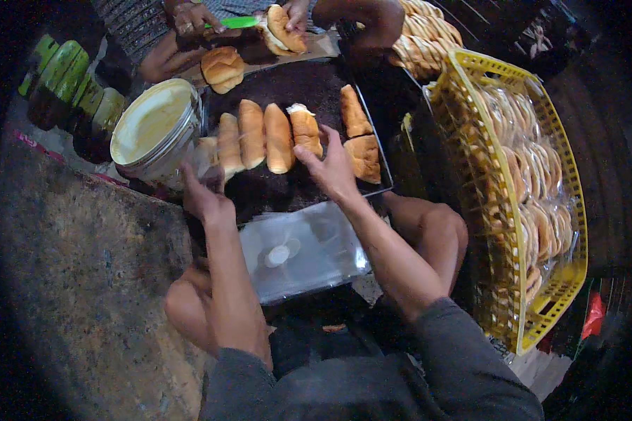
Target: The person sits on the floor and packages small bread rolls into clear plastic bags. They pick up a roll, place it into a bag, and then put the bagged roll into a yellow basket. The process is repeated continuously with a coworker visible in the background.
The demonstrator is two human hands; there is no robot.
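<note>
Several long golden bread rolls lie side by side on a dark tray in front of me. My right hand has its thumb and fingers on either side of the lower end of a bread roll with white filling at its top. By the tray's left edge, my left hand is closed on what looks like a clear plastic bag, blurred and partly over the leftmost rolls. A stack of clear plastic bags rests across my lap, below both hands.
A cream-smeared white bucket stands left of the tray. To the right is a yellow crate of bagged bread. Across from me, a person's hands hold a green knife and a split bun. More bread is piled at the back right.
</note>
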